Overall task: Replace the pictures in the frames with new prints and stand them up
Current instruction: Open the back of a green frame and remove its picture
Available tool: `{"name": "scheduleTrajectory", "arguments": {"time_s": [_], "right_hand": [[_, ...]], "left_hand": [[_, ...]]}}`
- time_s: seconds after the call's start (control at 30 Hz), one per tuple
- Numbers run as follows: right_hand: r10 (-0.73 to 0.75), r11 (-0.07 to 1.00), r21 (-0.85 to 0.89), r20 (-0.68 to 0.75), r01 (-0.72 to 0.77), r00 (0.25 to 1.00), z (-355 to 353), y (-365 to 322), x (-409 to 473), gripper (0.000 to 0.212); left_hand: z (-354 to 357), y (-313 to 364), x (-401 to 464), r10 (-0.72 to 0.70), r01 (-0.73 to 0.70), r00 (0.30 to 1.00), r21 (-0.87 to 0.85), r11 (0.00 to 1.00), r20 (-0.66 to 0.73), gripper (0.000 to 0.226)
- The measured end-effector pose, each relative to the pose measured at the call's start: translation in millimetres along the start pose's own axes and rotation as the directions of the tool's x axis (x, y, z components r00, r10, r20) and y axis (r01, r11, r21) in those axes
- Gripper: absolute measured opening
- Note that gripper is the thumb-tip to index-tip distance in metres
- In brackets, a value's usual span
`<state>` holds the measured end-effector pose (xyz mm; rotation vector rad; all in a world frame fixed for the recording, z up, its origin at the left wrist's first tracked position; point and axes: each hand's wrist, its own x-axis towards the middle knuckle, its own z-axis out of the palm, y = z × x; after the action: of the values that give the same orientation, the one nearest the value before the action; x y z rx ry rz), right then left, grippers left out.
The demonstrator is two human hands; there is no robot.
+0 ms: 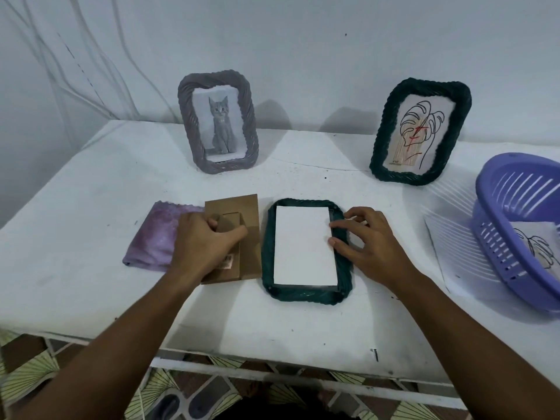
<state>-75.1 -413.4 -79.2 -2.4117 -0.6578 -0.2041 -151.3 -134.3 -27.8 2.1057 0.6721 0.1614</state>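
A dark green frame [306, 294] lies face down on the white bench [91, 207] in front of us, near the front edge. A blank white print [304, 247] sits in its back opening, showing only its plain reverse side. Our right hand [368, 247] rests on the frame's right border with fingers spread and loosely curled; the thumb and forefinger tips touch the right edge of the print, gripping nothing.

Just left of the frame lies a brown backing board [247, 237] with a fold-out stand. Our left hand [201, 241] is closed over that stand, thumb on its upper part, fingers curled beneath. To the left of the board, partly under our wrist, lies a purple cloth [151, 237].

At the back of the bench two frames stand upright near the wall. The grey frame [216, 122] on the left holds a picture of a sitting grey kitten. The second dark green frame [419, 131] on the right holds a line drawing of a leaf and a face.

At the right edge sits a purple slotted basket [497, 204] containing a sheet with a similar line drawing [536, 247].
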Motion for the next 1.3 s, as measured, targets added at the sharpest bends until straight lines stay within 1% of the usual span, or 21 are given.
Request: {"name": "scheduleTrajectory", "arguments": {"time_s": [0.03,0.1,0.13,0.17,0.23,0.3,0.43,0.57,0.6,0.7,0.73,0.8,0.87,0.97,1.07,1.17,1.3], "right_hand": [[0.002,1.000,0.000,-0.001,-0.002,1.000,-0.1,-0.5,0.1,0.031],[0.005,1.000,-0.002,0.002,-0.005,1.000,-0.2,-1.3,0.1,0.030],[0.007,1.000,-0.004,0.005,-0.007,1.000,-0.4,-1.8,0.1,0.030],[0.013,1.000,-0.003,0.008,-0.013,1.000,-0.6,-2.4,0.0,0.030],[0.033,0.999,0.004,0.014,-0.033,0.999,-1.0,-4.0,-0.6,0.030],[0.065,0.998,0.016,0.015,-0.065,0.998,-1.5,-6.5,-1.2,0.032],[0.125,0.992,-0.034,0.033,-0.124,0.992,-0.6,-15.1,-0.6,0.045],[0.166,0.982,-0.100,0.042,-0.161,0.985,2.8,-23.8,2.8,0.060],[0.170,0.980,-0.113,0.044,-0.164,0.985,3.7,-24.5,3.2,0.062],[0.173,0.977,-0.132,0.047,-0.166,0.984,5.2,-24.5,2.1,0.065],[0.171,0.977,-0.133,0.042,-0.164,0.984,5.7,-24.3,1.6,0.065],[0.170,0.977,-0.139,0.035,-0.163,0.985,6.3,-24.4,1.3,0.065],[0.173,0.975,-0.150,0.035,-0.166,0.984,7.2,-24.4,1.4,0.065],[0.174,0.972,-0.166,0.036,-0.166,0.984,8.1,-23.8,1.4,0.065],[0.179,0.971,-0.167,0.036,-0.171,0.983,8.3,-23.4,1.3,0.065],[0.183,0.969,-0.173,0.038,-0.174,0.982,8.4,-23.7,1.6,0.066],[0.187,0.969,-0.175,0.042,-0.177,0.982,8.3,-24.2,1.8,0.066]], "left_hand": [[-0.3,-3.7,2.6,0.007,-0.007,1.000,0.043,0.999,-0.011,0.045],[-2.5,-9.3,6.5,0.019,-0.014,1.000,0.194,0.981,-0.024,0.061],[-3.2,-12.2,8.8,0.015,-0.008,1.000,0.253,0.967,-0.026,0.064],[-3.5,-13.6,10.2,0.012,-0.004,1.000,0.288,0.958,-0.027,0.060],[-4.2,-13.0,9.5,0.044,-0.030,0.998,0.341,0.940,-0.034,0.048],[-2.3,-14.4,10.1,0.079,-0.060,0.996,0.378,0.924,-0.035,0.044],[-1.1,-15.8,10.1,0.086,-0.078,0.996,0.349,0.934,-0.006,0.056],[4.4,-8.1,9.0,0.185,-0.178,0.982,0.476,0.861,0.033,0.074],[6.4,-4.5,8.9,0.222,-0.222,0.973,0.484,0.847,0.057,0.074],[15.9,5.8,9.2,0.364,-0.398,0.917,0.405,0.823,0.163,0.073],[20.9,8.1,9.5,0.401,-0.450,0.893,0.417,0.789,0.205,0.073],[31.5,11.9,8.6,0.436,-0.510,0.860,0.488,0.708,0.267,0.072],[39.0,13.8,6.6,0.427,-0.518,0.855,0.514,0.683,0.295,0.069],[44.0,12.3,4.6,0.412,-0.513,0.858,0.495,0.701,0.306,0.068],[46.9,11.8,2.9,0.401,-0.507,0.862,0.510,0.695,0.309,0.067],[48.8,17.2,-0.7,0.368,-0.471,0.882,0.503,0.725,0.294,0.062],[48.9,24.5,-5.6,0.375,-0.441,0.897,0.467,0.766,0.233,0.054]]}}
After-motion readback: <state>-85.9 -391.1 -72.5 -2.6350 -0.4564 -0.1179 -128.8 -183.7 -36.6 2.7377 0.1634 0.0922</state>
